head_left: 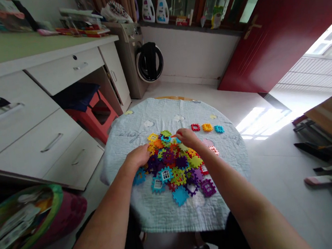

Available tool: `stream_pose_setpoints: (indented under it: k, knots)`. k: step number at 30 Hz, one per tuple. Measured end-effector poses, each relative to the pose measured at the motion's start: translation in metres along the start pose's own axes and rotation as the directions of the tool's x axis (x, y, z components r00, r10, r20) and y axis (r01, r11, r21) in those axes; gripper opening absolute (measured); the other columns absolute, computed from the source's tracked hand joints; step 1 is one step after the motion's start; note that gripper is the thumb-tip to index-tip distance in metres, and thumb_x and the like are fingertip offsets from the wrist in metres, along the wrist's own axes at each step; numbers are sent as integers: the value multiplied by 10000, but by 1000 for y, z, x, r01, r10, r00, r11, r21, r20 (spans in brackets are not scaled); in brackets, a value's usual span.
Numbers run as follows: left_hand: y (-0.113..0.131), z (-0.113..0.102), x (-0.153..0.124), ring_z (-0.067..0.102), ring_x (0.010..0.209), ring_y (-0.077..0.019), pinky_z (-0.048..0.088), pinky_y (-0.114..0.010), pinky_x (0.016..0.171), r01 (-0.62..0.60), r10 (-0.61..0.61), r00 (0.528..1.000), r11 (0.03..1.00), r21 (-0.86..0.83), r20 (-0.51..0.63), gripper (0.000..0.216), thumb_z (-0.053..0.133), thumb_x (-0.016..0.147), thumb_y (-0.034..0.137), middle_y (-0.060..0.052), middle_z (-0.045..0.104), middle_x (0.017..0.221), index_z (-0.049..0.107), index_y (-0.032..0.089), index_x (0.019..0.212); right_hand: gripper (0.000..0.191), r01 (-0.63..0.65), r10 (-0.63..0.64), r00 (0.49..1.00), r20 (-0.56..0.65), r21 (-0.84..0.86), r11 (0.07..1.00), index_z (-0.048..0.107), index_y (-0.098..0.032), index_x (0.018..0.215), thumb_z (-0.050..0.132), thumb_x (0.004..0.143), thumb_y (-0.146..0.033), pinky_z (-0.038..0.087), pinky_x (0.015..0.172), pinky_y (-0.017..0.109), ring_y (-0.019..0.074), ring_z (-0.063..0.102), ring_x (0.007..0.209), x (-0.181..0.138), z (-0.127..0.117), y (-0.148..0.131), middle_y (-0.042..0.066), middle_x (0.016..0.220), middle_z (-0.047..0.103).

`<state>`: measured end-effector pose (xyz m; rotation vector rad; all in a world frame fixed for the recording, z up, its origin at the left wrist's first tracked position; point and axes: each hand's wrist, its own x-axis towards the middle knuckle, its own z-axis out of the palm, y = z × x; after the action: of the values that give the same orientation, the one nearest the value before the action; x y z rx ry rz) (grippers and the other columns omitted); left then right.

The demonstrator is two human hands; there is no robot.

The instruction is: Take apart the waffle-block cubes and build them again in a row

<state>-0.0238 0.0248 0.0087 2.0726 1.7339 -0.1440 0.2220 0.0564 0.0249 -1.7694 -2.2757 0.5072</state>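
Note:
A heap of plastic interlocking building tiles [169,155], in purple, blue, green, orange, yellow and red, lies on the cloth-covered round table [163,222]. Some tiles have window-grid centres. My left hand [139,157] rests against the heap's left edge by an orange tile [151,149]; its fingertips are mostly hidden. At the heap's far right edge, my right hand [187,137] has its fingers bent together, with a small orange-red bit at the tips that I cannot make out. Right of it, a red frame tile [195,127], an orange tile [207,127] and a blue tile [219,129] form a row.
A white desk [69,63] stands at left, with a red stool [91,108] below it. In the near left is a full bin [60,213]. Behind the table are a washing machine [132,61] and a red door [274,32].

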Motion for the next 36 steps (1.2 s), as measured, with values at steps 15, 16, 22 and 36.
stream_pose_setpoints:
  k: [15,16,22,36]
  knots:
    - [2,-3,10,609,1129,-213,450,-280,946,-28,28,999,1000,-5,14,510,477,764,250,-65,663,1223,553,215,1266,223,-529,601,798,-41,429,732,557,-155,1027,511,809,-169,392,462,182,86,507,466,-96,-20,134,-26,614,577]
    - [1,-3,11,613,1120,-212,452,-279,942,-30,30,999,1000,-1,16,512,480,759,252,-62,668,1213,554,216,1264,224,-521,580,813,-37,397,756,573,-154,1017,509,803,-156,395,477,185,90,509,481,-97,-20,138,-26,612,574]
    - [1,-1,14,626,1090,-206,459,-273,929,-35,35,998,999,19,46,463,451,776,236,-67,668,1212,579,194,1219,324,-439,452,891,-44,177,881,641,-161,1104,561,790,-159,441,631,223,111,555,621,-102,-12,159,5,750,630]
    - [-6,-2,20,626,1084,-182,457,-223,898,-57,53,996,997,43,78,423,375,836,231,-90,658,1214,571,148,1201,493,-477,477,878,-27,-10,879,636,-161,1130,691,745,-464,457,788,265,185,609,894,-103,-2,153,95,1021,643]
